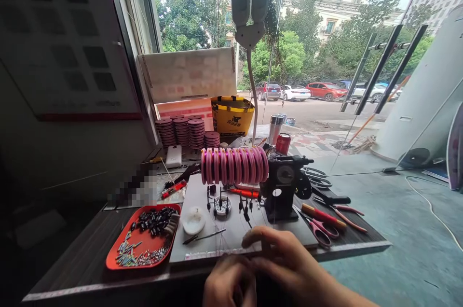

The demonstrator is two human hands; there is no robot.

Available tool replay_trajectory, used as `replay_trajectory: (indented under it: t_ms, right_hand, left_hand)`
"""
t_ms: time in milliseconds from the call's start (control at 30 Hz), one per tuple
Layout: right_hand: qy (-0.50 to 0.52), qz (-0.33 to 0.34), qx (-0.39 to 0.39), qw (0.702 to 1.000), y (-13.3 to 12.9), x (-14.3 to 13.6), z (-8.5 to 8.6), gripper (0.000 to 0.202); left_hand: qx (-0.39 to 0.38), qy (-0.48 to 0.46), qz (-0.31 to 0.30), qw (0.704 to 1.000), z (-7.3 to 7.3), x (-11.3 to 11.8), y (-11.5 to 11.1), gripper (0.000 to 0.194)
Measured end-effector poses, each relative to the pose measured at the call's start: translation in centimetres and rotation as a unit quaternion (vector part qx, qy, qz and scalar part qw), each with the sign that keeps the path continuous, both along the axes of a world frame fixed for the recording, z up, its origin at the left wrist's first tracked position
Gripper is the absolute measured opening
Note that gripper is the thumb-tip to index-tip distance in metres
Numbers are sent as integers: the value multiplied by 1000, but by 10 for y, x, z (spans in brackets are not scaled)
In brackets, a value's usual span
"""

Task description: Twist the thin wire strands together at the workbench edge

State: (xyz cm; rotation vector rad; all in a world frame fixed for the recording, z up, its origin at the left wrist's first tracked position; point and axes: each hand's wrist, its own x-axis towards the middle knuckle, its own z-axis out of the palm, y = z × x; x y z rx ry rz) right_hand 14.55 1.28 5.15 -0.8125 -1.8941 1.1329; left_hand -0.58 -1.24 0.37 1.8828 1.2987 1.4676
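Thread point(237, 249) faintly visible between left hand point(226, 285) and right hand point(285, 261); grip unclear

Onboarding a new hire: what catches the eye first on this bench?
The row of pink spools on the black winding machine, mid-bench. Then the red tray of small parts at front left, and the yellow bucket at the window. Both hands, left hand and right hand, meet at the near edge.

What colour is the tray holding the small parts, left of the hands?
Red-orange; the tray shows best in the head view, at the desk's front-left.
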Motion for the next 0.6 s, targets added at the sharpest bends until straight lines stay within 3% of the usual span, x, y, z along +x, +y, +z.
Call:
replay_trajectory:
  t_ms: [33,67,100,133,167,200,267,333,467,533,600]
  right_hand:
    - [-37,1,115,993,-2,4,-5,10]
    - [-72,4,231,970,-3,8,-10,14]
    - [-103,9,336,936,-4,11,-16,23]
    - [-133,14,421,897,-4,13,-20,33]
    - [-158,15,484,860,-4,13,-25,41]
    - [-176,10,525,832,-4,13,-28,46]
    - [-181,-1,568,803,-5,12,-30,50]
    - [-170,-3,586,792,-5,10,-30,53]
    - [-163,-3,549,820,-9,7,-32,54]
    - [-126,-2,519,845,-10,6,-33,51]
    - [-79,6,467,881,-9,4,-30,49]
  left_hand:
    - [-180,-128,-48,974,4,0,-1,16]
    - [-330,-237,-86,910,9,-1,-1,13]
    - [-426,-312,-103,843,12,-1,-1,11]
    - [-482,-360,-111,791,14,-1,-1,9]
    - [-509,-387,-110,761,15,0,-1,9]
    - [-517,-399,-105,750,15,0,-1,8]
    - [-528,-411,-107,736,12,1,-1,7]
    - [-536,-420,-113,724,6,1,0,6]
    - [-511,-413,-128,743,-5,1,1,5]
    - [-463,-378,-129,792,-5,-1,2,9]
    - [-382,-301,-112,866,-4,-2,2,11]
